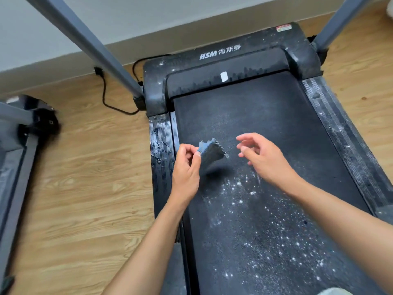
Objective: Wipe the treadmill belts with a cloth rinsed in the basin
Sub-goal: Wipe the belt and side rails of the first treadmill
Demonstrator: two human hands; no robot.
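While my left grip (185, 167) pinches one edge of the small blue-grey cloth (212, 151), the cloth is held just right of that grip, lifted off the treadmill belt (244, 107). My right grip (261, 156) is released, fingers loosely spread, near the cloth's free edge. Ahead of both grips the belt looks dark and largely wiped. Behind them, toward me, white specks (265, 241) cover it, and the side rail (340, 133) right of the right grip is dusty. A second treadmill (14, 167) stands well left. I judge the task under half done; no basin shows.
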